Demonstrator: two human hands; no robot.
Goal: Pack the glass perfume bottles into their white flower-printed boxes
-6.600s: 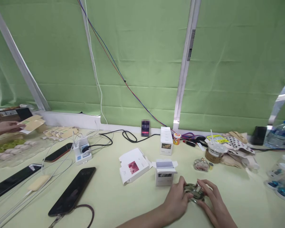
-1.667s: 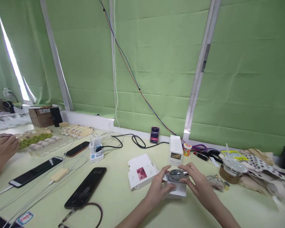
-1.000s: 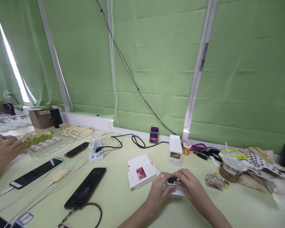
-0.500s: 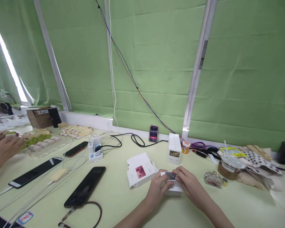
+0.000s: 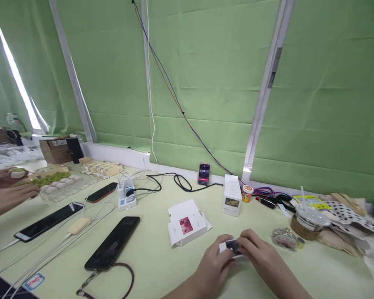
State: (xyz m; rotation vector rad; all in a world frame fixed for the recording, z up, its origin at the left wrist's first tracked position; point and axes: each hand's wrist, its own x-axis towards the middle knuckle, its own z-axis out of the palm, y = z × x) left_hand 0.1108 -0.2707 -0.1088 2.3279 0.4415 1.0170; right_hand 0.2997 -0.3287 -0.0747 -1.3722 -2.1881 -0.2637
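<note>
Our left hand (image 5: 216,262) closes around a white box (image 5: 223,247) at the near side of the bench (image 5: 162,265); our right hand (image 5: 258,254), half curled, covers its opening, hold unclear. We brace the walls and press lightly. Beyond lies a white carton (image 5: 187,226).

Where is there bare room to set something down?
Bare: between the strapped phone and the red-pictured white box; also in front of the glass bottle, right of the right hand. Crowded: around the cup and dotted cloth, and around the white power strip.
</note>
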